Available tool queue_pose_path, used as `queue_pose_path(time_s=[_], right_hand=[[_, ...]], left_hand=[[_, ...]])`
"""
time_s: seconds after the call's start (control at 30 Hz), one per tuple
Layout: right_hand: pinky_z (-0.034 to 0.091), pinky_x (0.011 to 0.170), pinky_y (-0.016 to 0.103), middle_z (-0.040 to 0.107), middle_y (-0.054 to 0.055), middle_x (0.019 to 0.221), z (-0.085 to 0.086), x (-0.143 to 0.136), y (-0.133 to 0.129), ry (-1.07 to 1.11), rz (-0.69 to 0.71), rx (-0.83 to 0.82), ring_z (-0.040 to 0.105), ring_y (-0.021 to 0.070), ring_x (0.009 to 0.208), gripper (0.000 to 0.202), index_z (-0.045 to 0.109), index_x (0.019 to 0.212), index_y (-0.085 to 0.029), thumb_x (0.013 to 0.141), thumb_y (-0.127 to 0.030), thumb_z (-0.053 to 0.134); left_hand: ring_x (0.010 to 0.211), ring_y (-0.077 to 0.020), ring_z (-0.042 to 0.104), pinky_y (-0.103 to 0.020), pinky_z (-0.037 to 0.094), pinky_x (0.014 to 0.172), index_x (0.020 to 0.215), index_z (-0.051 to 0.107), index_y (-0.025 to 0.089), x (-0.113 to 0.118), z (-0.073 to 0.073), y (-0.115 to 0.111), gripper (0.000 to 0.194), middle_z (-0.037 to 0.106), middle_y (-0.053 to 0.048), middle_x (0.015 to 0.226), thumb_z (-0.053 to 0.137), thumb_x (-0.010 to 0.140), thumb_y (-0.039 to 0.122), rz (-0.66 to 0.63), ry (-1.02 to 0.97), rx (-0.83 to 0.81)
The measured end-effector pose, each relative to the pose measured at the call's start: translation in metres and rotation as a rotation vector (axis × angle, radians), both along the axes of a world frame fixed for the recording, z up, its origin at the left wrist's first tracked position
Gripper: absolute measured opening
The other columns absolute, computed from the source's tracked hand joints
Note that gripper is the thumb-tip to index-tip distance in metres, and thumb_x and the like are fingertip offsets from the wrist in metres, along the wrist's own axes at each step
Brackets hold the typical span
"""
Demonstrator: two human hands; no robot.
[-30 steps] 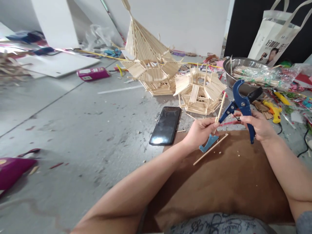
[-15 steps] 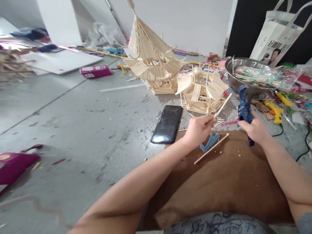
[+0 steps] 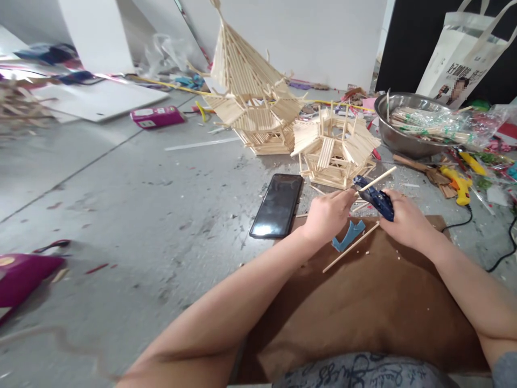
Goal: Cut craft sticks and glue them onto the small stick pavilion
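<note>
My left hand (image 3: pixel 329 214) pinches a thin wooden stick (image 3: pixel 382 177) that points up to the right. My right hand (image 3: pixel 404 218) is closed around a dark blue hand tool (image 3: pixel 375 199), whose jaw end is at the stick beside my left fingers. Below them, a second stick (image 3: pixel 349 249) lies slanted on the brown board (image 3: pixel 363 302), next to a blue angular piece (image 3: pixel 348 236). Just beyond my hands stands a low open stick structure (image 3: pixel 335 148). A taller one with a pointed roof (image 3: pixel 252 91) is behind it to the left.
A black phone (image 3: pixel 277 206) lies left of my hands. At the right are a metal bowl (image 3: pixel 398 141) of wrapped sticks, a yellow glue gun (image 3: pixel 458 183) with a cable, and a white bag (image 3: pixel 456 59). Purple packages (image 3: pixel 157 117) lie on the left.
My right hand has brought the blue tool left and turned it, from upright to slanted against the stick. The stick in my left hand now lies at a flatter angle.
</note>
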State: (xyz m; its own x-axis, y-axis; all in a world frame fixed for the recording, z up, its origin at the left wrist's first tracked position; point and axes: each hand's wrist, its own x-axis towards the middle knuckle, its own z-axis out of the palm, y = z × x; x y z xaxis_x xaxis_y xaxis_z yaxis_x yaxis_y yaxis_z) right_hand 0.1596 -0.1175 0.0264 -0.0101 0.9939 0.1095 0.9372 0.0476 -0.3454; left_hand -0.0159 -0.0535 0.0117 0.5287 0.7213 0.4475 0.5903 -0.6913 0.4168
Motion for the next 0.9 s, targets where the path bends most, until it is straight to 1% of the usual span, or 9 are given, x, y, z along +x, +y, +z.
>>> queue_pose_path(time_s=[0.07, 0.2, 0.27, 0.37, 0.5, 0.63, 0.9], right_hand=[[0.042, 0.084, 0.042, 0.057, 0.016, 0.104, 0.0011, -0.0035, -0.0017, -0.023, 0.007, -0.003, 0.052, 0.0288, 0.101, 0.046, 0.045, 0.112, -0.011, 0.069, -0.026, 0.049], [0.041, 0.086, 0.042, 0.059, 0.015, 0.102, 0.0021, -0.0082, -0.0051, -0.072, 0.015, 0.032, 0.053, 0.0278, 0.100, 0.042, 0.046, 0.109, -0.011, 0.070, -0.025, 0.047], [0.042, 0.085, 0.041, 0.060, 0.015, 0.100, 0.0019, -0.0087, -0.0056, -0.085, 0.007, 0.032, 0.054, 0.0277, 0.099, 0.042, 0.047, 0.110, -0.010, 0.070, -0.025, 0.046], [0.043, 0.083, 0.041, 0.061, 0.014, 0.097, 0.0015, -0.0086, -0.0054, -0.088, 0.000, 0.023, 0.055, 0.0276, 0.097, 0.043, 0.047, 0.110, -0.010, 0.070, -0.025, 0.046], [0.043, 0.082, 0.041, 0.061, 0.014, 0.100, 0.0025, -0.0096, -0.0059, -0.098, -0.028, 0.004, 0.056, 0.0279, 0.095, 0.043, 0.048, 0.110, -0.011, 0.070, -0.025, 0.045], [0.044, 0.078, 0.040, 0.061, 0.015, 0.102, 0.0034, -0.0113, -0.0072, -0.139, -0.064, -0.017, 0.058, 0.0284, 0.092, 0.045, 0.047, 0.112, -0.009, 0.071, -0.027, 0.045], [0.044, 0.069, 0.040, 0.063, 0.016, 0.097, 0.0014, -0.0115, -0.0068, -0.226, -0.111, -0.062, 0.061, 0.0292, 0.082, 0.044, 0.048, 0.110, -0.009, 0.072, -0.031, 0.044]], left_hand=[[0.059, -0.0125, 0.057, -0.021, 0.038, 0.055, 0.087, 0.064, 0.015, -0.0001, -0.0025, 0.0001, 0.026, 0.065, -0.006, 0.069, 0.039, 0.083, 0.020, -0.018, 0.034, 0.047], [0.059, -0.0125, 0.059, -0.020, 0.040, 0.053, 0.090, 0.063, 0.015, 0.0003, -0.0083, 0.0016, 0.025, 0.067, -0.005, 0.072, 0.039, 0.081, 0.015, -0.036, 0.021, 0.200], [0.057, -0.0117, 0.059, -0.020, 0.039, 0.051, 0.088, 0.063, 0.015, 0.0007, -0.0095, 0.0021, 0.025, 0.066, -0.004, 0.069, 0.039, 0.081, 0.014, -0.035, 0.021, 0.260], [0.052, -0.0099, 0.056, -0.018, 0.037, 0.048, 0.082, 0.063, 0.015, 0.0009, -0.0081, 0.0017, 0.024, 0.064, -0.002, 0.062, 0.039, 0.081, 0.013, -0.030, 0.048, 0.297], [0.049, -0.0089, 0.053, -0.019, 0.033, 0.046, 0.075, 0.063, 0.015, 0.0006, -0.0051, 0.0005, 0.025, 0.060, -0.001, 0.055, 0.039, 0.081, 0.014, -0.011, 0.088, 0.300], [0.048, -0.0094, 0.052, -0.019, 0.033, 0.046, 0.072, 0.063, 0.015, 0.0007, -0.0038, -0.0004, 0.025, 0.059, -0.001, 0.055, 0.040, 0.081, 0.014, -0.014, 0.106, 0.289], [0.051, -0.0111, 0.054, -0.021, 0.035, 0.047, 0.074, 0.062, 0.014, 0.0009, -0.0020, 0.0004, 0.022, 0.061, -0.003, 0.059, 0.040, 0.080, 0.013, -0.042, 0.176, 0.177]])
